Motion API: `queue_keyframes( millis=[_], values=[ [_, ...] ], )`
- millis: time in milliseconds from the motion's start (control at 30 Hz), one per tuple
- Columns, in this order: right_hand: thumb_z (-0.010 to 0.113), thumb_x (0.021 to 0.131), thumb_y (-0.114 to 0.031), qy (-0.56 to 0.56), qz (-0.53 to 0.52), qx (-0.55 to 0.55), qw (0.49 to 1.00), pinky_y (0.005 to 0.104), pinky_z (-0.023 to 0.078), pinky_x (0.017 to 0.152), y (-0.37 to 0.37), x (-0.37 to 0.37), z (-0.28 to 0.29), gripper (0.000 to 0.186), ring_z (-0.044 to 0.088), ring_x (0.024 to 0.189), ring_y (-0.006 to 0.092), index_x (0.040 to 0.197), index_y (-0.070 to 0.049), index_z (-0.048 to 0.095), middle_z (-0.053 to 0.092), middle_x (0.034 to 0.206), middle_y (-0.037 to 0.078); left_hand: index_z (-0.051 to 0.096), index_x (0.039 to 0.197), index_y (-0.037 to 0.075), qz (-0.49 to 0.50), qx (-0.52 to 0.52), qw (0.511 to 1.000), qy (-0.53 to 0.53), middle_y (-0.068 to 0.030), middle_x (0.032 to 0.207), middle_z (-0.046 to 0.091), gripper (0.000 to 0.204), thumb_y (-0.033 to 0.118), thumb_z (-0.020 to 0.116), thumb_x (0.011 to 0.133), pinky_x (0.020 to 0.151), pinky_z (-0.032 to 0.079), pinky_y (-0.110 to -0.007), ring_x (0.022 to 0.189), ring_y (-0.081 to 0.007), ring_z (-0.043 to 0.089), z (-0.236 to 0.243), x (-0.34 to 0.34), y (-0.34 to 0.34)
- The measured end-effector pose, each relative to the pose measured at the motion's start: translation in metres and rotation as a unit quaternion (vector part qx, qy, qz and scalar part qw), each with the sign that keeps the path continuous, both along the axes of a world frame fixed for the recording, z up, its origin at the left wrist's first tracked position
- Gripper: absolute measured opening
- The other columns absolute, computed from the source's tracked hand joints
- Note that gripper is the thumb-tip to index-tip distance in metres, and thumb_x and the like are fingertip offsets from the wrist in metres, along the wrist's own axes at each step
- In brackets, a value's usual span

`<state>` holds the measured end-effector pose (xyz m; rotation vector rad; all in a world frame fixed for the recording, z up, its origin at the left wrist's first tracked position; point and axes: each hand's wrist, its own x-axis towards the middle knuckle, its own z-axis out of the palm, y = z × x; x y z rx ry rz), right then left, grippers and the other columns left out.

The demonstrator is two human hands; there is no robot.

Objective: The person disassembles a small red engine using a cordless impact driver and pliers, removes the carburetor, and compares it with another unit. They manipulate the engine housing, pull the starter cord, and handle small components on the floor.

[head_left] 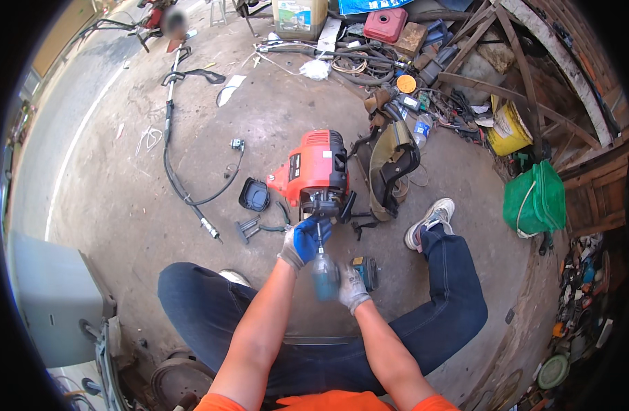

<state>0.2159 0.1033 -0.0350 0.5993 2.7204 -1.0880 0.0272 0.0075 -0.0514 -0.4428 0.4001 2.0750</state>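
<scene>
A red and black engine unit (pixel 311 168) lies on the concrete floor, its metal end toward me. My left hand (pixel 306 241), in a blue and grey glove, is closed around the slim metal shaft of a tool at that end. The tool's blurred teal body (pixel 324 277) hangs below it. My right hand (pixel 352 288), in a grey glove, curls beside this body; its grip is blurred and partly hidden. A blue and black power tool (pixel 368 272) is just beyond it. A black cover (pixel 253 194), a grey tool (pixel 249 229) and pliers (pixel 284 214) lie left of the engine.
A hose-and-shaft assembly (pixel 169 137) lies at left, a strap harness (pixel 393 168) right of the engine. Clutter (pixel 355 58) fills the back, with a yellow bucket (pixel 509 133) and green bucket (pixel 533 198) at right. A grey appliance (pixel 57 301) stands at lower left.
</scene>
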Motion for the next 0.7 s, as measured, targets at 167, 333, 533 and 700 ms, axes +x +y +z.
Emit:
queue_keyframes(
  millis=[167, 333, 533, 700],
  values=[
    [0.075, 0.076, -0.016, 0.059, -0.011, -0.032, 0.998, 0.0433, 0.048, 0.097, 0.004, -0.004, 0.006, 0.062, 0.059, 0.114, 0.0389, 0.131, -0.003, 0.05, 0.06, 0.123, 0.024, 0.056, 0.125, -0.006, -0.014, -0.004, 1.0, -0.021, -0.0234, 0.123, 0.064, 0.038, 0.015, 0.044, 0.096, 0.104, 0.047, -0.051, 0.114, -0.0374, 0.062, 0.003, 0.0, 0.006],
    [0.07, 0.084, -0.016, 0.068, -0.022, -0.038, 0.997, 0.0398, 0.049, 0.097, 0.002, -0.019, 0.025, 0.054, 0.061, 0.113, 0.03, 0.131, -0.001, 0.05, 0.061, 0.122, 0.018, 0.054, 0.127, -0.006, -0.009, -0.044, 0.999, -0.012, -0.0248, 0.125, 0.062, 0.039, 0.015, 0.041, 0.096, 0.101, 0.048, -0.049, 0.113, -0.0375, 0.062, 0.004, -0.001, 0.002],
    [0.066, 0.087, -0.017, 0.087, -0.135, -0.378, 0.912, 0.0395, 0.048, 0.097, 0.015, -0.006, -0.06, 0.045, 0.06, 0.114, 0.0313, 0.128, -0.005, 0.054, 0.062, 0.123, 0.017, 0.055, 0.125, -0.006, -0.011, -0.032, 0.999, -0.021, -0.0258, 0.124, 0.062, 0.038, 0.015, 0.041, 0.096, 0.103, 0.048, -0.05, 0.114, -0.0398, 0.062, 0.01, -0.002, 0.014],
    [0.056, 0.097, -0.023, 0.015, -0.051, -0.288, 0.956, 0.0359, 0.049, 0.096, -0.011, -0.004, 0.043, 0.037, 0.061, 0.11, 0.0242, 0.13, -0.008, 0.053, 0.061, 0.122, 0.009, 0.055, 0.124, -0.005, 0.008, -0.041, 0.998, -0.051, -0.0256, 0.125, 0.062, 0.038, 0.015, 0.042, 0.095, 0.102, 0.047, -0.05, 0.117, -0.0398, 0.061, 0.008, -0.001, 0.002]
  ],
)
